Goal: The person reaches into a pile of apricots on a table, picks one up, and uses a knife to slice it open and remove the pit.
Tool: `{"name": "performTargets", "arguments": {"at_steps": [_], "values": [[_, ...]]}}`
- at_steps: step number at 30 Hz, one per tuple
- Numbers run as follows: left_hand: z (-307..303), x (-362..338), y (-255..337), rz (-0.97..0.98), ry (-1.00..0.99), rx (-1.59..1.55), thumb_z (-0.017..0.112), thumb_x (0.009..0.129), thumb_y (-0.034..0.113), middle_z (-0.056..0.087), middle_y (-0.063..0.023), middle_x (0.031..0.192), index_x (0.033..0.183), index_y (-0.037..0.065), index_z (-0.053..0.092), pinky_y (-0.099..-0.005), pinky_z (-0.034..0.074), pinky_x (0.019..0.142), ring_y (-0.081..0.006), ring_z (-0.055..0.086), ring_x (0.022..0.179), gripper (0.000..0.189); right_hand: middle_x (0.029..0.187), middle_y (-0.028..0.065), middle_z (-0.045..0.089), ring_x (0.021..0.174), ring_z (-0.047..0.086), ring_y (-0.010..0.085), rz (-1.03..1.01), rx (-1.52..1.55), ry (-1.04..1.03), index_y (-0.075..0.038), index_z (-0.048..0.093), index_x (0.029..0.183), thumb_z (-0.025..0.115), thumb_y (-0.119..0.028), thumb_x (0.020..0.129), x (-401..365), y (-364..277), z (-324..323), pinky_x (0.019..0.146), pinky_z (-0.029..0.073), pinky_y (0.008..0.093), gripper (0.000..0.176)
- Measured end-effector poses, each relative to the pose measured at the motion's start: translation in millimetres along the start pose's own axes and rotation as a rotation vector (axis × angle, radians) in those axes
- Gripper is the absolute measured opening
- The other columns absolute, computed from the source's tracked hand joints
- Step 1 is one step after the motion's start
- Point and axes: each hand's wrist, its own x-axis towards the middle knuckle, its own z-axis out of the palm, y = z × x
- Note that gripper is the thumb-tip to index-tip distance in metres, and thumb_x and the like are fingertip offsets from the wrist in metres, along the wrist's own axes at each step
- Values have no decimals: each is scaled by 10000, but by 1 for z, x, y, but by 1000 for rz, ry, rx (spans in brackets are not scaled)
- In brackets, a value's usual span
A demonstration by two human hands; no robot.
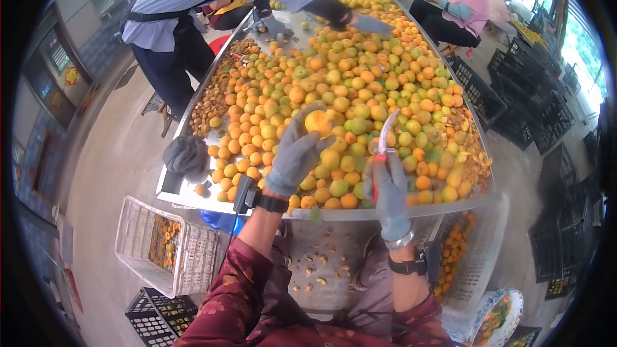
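Observation:
My left hand (292, 154), in a grey glove, holds a yellow-orange fruit (318, 123) between thumb and fingers, above the pile. To its right, my right hand (388, 189), gloved too, is closed around the red handle of a curved knife (386, 135), whose blade points up and away from me. The blade and the held fruit are apart. Under and beyond both hands, a heap of orange and greenish fruits (360, 83) covers much of a metal-rimmed table (270, 213). Brown pits or scraps lie along the table's left side.
A white crate (160, 247) with halved fruits stands below left; another crate (475, 250) stands below right. Grey cloth (186, 156) lies at the table's left corner. A person (212, 0) leans over the far left side. Black crates (527, 90) and a seated person (466, 3) are at right.

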Motion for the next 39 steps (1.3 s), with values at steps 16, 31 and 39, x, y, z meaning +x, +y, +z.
{"name": "performTargets", "arguments": {"at_steps": [16, 31, 39], "values": [[-10, -36, 12, 34, 10, -152, 595, 869, 50, 370, -89, 1409, 1430, 89, 314, -400, 396, 1045, -260, 397, 1313, 629, 698, -8, 530, 499, 413, 31, 53, -282, -152, -38, 580, 1081, 524, -217, 966, -7, 23, 29, 436, 333, 186, 220], [-18, -37, 2, 7, 26, -298, 628, 909, 220, 496, -112, 1305, 1419, 64, 311, -328, 501, 923, -258, 555, 1149, 619, 709, 35, 583, 454, 427, 58, -91, -390, -255, -4, 559, 1120, 420, -257, 992, -15, 17, 45, 432, 344, 207, 316], [-27, -39, -4, -84, -7, -508, 507, 978, 366, 530, -93, 1273, 1396, 71, 364, -296, 500, 867, -183, 572, 1097, 531, 734, 36, 586, 462, 422, 51, -93, -387, -274, 0, 553, 1145, 408, -231, 993, -16, 21, 43, 437, 338, 201, 312]]}}
